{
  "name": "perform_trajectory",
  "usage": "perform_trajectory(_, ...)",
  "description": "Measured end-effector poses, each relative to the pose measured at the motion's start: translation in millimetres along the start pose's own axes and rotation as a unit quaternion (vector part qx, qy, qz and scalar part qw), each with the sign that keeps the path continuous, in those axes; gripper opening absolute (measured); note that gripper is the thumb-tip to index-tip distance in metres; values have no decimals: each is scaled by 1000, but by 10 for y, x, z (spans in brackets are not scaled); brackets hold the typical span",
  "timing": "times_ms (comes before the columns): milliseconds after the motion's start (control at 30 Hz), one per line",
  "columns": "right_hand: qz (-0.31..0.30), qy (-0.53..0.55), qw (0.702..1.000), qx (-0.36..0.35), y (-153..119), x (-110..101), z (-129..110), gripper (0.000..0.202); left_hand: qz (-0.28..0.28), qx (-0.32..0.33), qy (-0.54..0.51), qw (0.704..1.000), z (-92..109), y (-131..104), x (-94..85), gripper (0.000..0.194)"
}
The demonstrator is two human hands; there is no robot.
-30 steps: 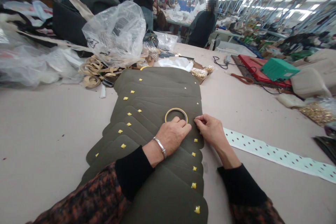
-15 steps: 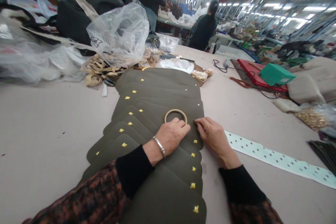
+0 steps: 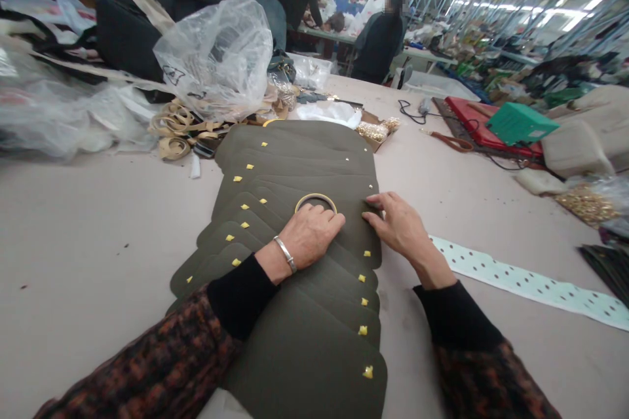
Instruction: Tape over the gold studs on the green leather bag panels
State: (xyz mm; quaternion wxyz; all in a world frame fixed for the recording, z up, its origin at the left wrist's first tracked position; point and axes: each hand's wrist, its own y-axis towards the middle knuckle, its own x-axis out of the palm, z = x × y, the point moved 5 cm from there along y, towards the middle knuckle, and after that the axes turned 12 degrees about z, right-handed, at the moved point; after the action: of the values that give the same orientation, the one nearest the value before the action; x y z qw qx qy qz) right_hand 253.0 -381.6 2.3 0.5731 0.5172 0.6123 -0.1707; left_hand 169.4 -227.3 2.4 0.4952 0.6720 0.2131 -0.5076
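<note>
Fingers of the left hand [image 3: 310,233] close on a thin yellow tape roll [image 3: 316,196]; the right hand's [image 3: 403,226] spread at overlapping olive-green panels' [image 3: 314,340] right edge.

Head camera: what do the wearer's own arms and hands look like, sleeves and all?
Left hand: bare, silver bangle at the wrist. Right hand: bare, no bangle visible. Both sleeves: mottled rust-brown and black, with wide plain black cuffs.

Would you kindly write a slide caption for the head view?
Left hand holding a tape roll, right hand open, over overlapping olive panels bearing yellow tabs.
</note>
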Motion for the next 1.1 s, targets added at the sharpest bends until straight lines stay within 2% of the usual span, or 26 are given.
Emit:
perform_trajectory(67,14,16,997,-75,5,-31,-113,31,-8,-2,-11,1000,-10,29,-22,16)
perform_trajectory(133,-5,23,996,-89,19,-16,-154,33,-17,-8,-28,999,-24,53,-55,16)
perform_trajectory(267,-43,50,997,-47,58,41,-114,41,-28,-11,-41,999,-59,45,-153,15)
perform_trajectory(400,-42,95,994,31,35,36,-67,52,-30,6,-14,999,-79,-67,-246,14)
perform_trajectory(467,-61,148,985,69,-17,22,-115,40,-37,11,-6,999,-85,-153,-280,14)
perform_trajectory(567,-98,208,972,55,-119,-11,-315,14,-34,6,-13,999,-103,-282,-329,16)
perform_trajectory(700,-145,206,968,9,-259,18,-528,12,-6,-24,-58,998,-172,-408,-362,19)
perform_trajectory(800,-166,213,963,20,-333,57,-506,14,8,-38,-95,995,-227,-457,-354,16)
perform_trajectory(867,-145,213,966,37,-353,20,-423,16,28,-47,-115,992,-246,-466,-380,17)
perform_trajectory(967,-55,200,974,88,-383,-132,-267,20,80,-71,-164,981,-226,-451,-492,18)
perform_trajectory(1033,-8,232,965,121,-441,-228,-235,23,106,-87,-207,969,-170,-428,-575,18)
perform_trajectory(1100,8,293,948,126,-517,-290,-307,25,109,-98,-245,958,-90,-401,-623,25)
